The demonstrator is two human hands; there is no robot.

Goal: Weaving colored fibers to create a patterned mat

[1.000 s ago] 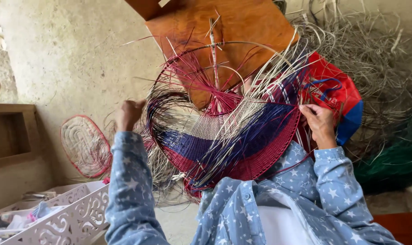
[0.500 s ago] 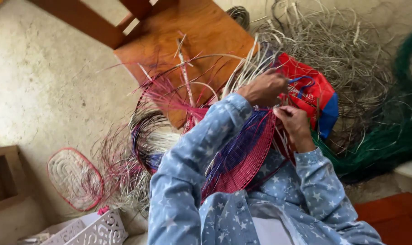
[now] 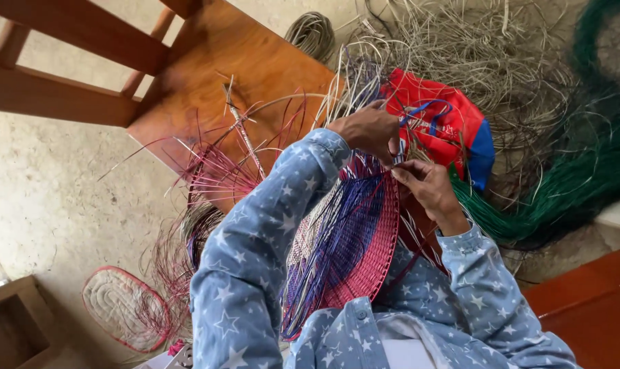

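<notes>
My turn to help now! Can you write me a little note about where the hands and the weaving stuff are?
Left hand: gripping pale strands at the top edge of the half-woven basket.
Right hand: pinching a strand beside it.
Basket: on edge in the lap; pink, blue and white part woven.
Left: loose strands stick out unwoven.
Nearby: green strand bundle, wooden chair, small woven oval on the floor.

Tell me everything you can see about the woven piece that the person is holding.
The woven piece is a rounded, flat panel, seen nearly edge-on and held upright against the person's lap. It looks like thin plastic or cane strands: pink at the outer band, then blue-purple, with white toward the inside. Loose unwoven strands stick out at its top and left side. The left hand and right hand both grip strands at its upper edge. The blue starred sleeve of the left arm crosses in front of it.
</notes>
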